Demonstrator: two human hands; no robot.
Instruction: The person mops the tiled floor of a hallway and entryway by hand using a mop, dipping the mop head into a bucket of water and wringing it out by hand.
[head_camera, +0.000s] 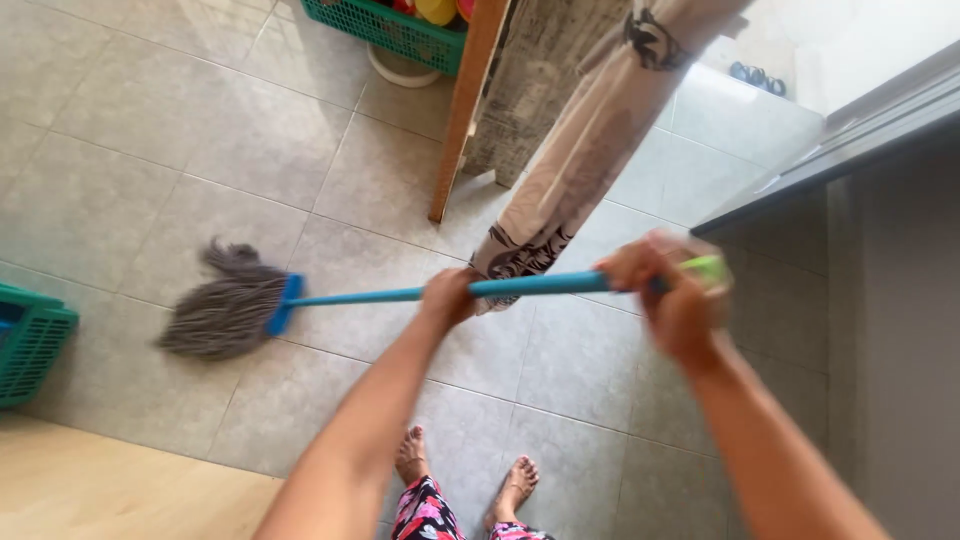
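A mop with a blue handle (350, 296) and a grey string head (225, 310) lies low across the tiled floor (150, 150). My left hand (448, 297) is wrapped around the middle of the handle. My right hand (670, 300) grips the handle's upper end, near its green tip (708, 268). The string head rests on the tiles to the left, spread out. My bare feet (465, 475) stand below the handle, near the bottom edge.
A patterned beige curtain (590, 150) hangs behind the handle beside a wooden post (458, 120). A green basket (395, 30) stands at the top and a teal crate (30, 340) at the left edge. Light wood flooring (100, 490) lies bottom left, a dark counter edge (830, 160) at right.
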